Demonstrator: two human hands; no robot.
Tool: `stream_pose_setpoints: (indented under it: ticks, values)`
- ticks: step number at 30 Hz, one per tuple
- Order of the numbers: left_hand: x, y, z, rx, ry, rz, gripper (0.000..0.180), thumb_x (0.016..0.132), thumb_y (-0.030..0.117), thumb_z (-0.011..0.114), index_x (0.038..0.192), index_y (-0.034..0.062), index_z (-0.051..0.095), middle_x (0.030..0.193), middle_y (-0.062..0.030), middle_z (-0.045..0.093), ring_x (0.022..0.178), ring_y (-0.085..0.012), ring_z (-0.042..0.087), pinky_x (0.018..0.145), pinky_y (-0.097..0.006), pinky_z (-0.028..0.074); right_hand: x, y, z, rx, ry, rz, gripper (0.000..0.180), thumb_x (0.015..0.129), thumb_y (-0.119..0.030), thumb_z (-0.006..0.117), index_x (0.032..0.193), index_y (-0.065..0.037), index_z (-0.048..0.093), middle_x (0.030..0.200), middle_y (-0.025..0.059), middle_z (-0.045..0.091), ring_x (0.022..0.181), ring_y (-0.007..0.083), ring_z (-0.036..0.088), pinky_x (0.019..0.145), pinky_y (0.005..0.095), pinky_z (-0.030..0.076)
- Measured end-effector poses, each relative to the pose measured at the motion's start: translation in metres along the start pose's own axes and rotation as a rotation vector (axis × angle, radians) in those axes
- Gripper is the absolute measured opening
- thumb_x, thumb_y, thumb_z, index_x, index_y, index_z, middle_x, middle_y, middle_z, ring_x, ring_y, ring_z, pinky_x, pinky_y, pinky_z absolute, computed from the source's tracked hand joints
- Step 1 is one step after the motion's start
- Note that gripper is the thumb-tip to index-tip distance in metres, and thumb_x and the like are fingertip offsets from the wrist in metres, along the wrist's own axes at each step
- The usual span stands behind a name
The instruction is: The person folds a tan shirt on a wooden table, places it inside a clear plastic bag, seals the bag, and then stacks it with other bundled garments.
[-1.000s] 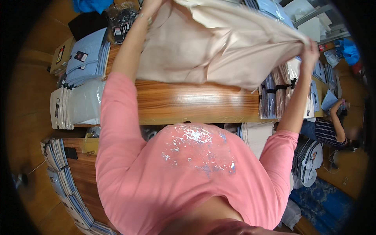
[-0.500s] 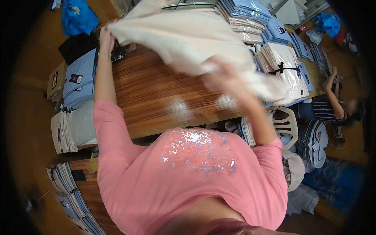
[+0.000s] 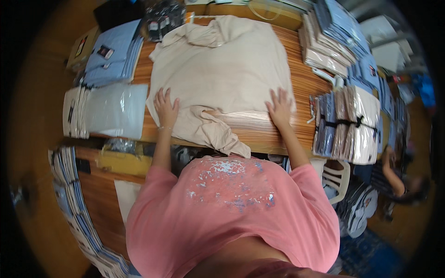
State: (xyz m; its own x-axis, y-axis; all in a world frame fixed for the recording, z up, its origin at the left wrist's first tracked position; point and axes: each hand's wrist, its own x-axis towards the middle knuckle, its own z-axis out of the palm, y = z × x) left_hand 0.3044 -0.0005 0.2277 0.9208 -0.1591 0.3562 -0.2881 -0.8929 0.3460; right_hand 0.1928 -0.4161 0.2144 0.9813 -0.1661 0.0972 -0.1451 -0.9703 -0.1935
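Observation:
A cream shirt (image 3: 222, 69) lies spread on the wooden table (image 3: 259, 134), its collar end bunched at the far side. One sleeve trails toward me and hangs at the near edge. My left hand (image 3: 166, 107) rests flat on the shirt's near left part, fingers spread. At the near right edge of the cloth lies my right hand (image 3: 279, 109), fingers apart and slightly blurred. Neither hand grips anything.
Blue folded shirts (image 3: 113, 58) and a clear-bagged pile (image 3: 116, 109) sit at the left. Stacked packed shirts (image 3: 324, 41) and a tied bundle (image 3: 347, 123) line the right, near a white-handled tool (image 3: 324, 74). Another person (image 3: 394, 178) is at far right.
The shirt, held up in the air by both hands before, now lies on the table. Both hands have come down toward me and let go, lying flat.

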Motion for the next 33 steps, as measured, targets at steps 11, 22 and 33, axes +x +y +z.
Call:
stream_pose_setpoints:
  ticks: [11, 22, 33]
  values:
    - [-0.043, -0.019, -0.022, -0.279, -0.039, -0.159, 0.046, 0.078, 0.024, 0.063, 0.121, 0.0127, 0.053, 0.133, -0.0143, 0.039, 0.124, -0.0345, 0.033, 0.102, -0.053, 0.021, -0.016, -0.029, -0.068, 0.432, 0.151, -0.095, 0.04, 0.079, -0.016, 0.06, 0.116, -0.003, 0.053, 0.088, 0.0141, 0.058, 0.086, 0.0282, 0.055, 0.078, 0.04, 0.041]
    - [-0.055, 0.004, -0.03, -0.1, -0.157, -0.071, 0.045, 0.077, 0.025, 0.064, 0.12, 0.0145, 0.054, 0.135, -0.0118, 0.039, 0.125, -0.0305, 0.033, 0.104, -0.05, 0.021, 0.319, -0.106, -0.029, 0.682, 0.195, -0.231, 0.035, 0.078, -0.014, 0.06, 0.109, 0.001, 0.054, 0.102, 0.0206, 0.061, 0.097, 0.0317, 0.059, 0.084, 0.0405, 0.046]
    - [0.034, -0.039, -0.052, -0.455, -0.732, -0.672, 0.067, 0.07, 0.027, 0.074, 0.124, -0.0016, 0.046, 0.111, -0.0154, 0.058, 0.096, -0.0232, 0.058, 0.082, -0.036, 0.046, 0.043, 0.034, -0.02, 0.181, 0.143, 0.143, 0.057, 0.083, -0.03, 0.059, 0.132, -0.007, 0.041, 0.134, 0.0184, 0.039, 0.125, 0.0336, 0.035, 0.103, 0.0509, 0.023]
